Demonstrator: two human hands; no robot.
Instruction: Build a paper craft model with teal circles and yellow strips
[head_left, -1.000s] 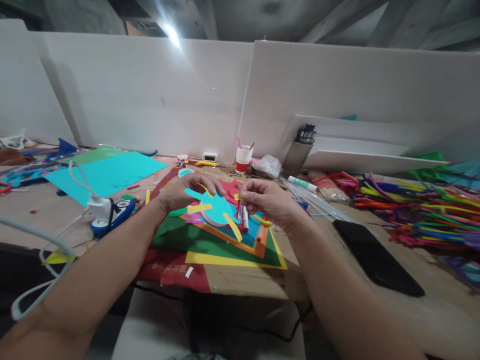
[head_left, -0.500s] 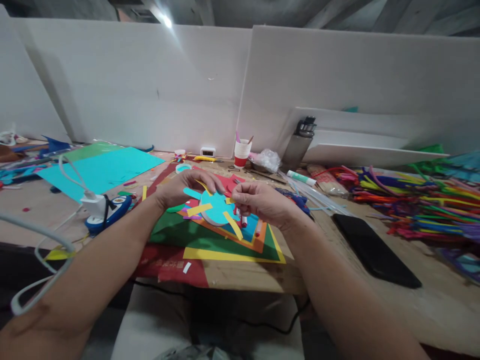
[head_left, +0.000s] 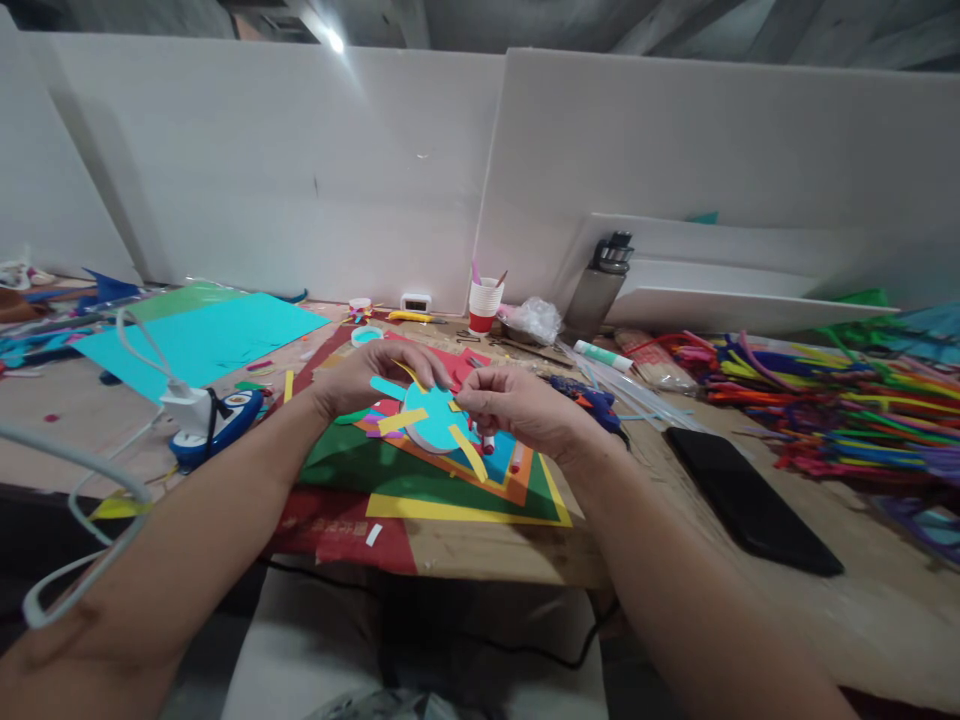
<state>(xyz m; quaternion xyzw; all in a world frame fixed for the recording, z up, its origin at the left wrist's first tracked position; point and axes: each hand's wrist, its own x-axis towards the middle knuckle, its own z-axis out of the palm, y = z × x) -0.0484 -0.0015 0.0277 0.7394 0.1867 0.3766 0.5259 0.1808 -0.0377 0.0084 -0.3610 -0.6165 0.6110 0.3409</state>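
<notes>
Between my hands is a round blue paper disc [head_left: 439,420] with a pale rim and yellow paper strips sticking out around it. My left hand [head_left: 390,372] grips the disc at its upper left edge, fingers curled over the top. A blue rounded tab [head_left: 388,388] juts out below those fingers. At the disc's right edge my right hand [head_left: 501,400] pinches a short yellow strip [head_left: 455,406], whose far end is hidden by the fingers. Beneath lies a stack of coloured sheets, with a green sheet [head_left: 330,465] and a yellow sheet [head_left: 450,510] showing.
Red-capped markers [head_left: 517,458] lie on the stack. A paper cup [head_left: 485,305] with pens, a bottle [head_left: 598,290] and a glue stick [head_left: 604,356] stand or lie behind. A black phone [head_left: 750,500] and many pipe cleaners [head_left: 847,400] are rightward; a blue power strip [head_left: 217,428] sits left.
My right hand has moved slightly left, bringing its fingertips closer to the disc's edge and the left fingers. The disc has shifted slightly right, still in my left hand.
</notes>
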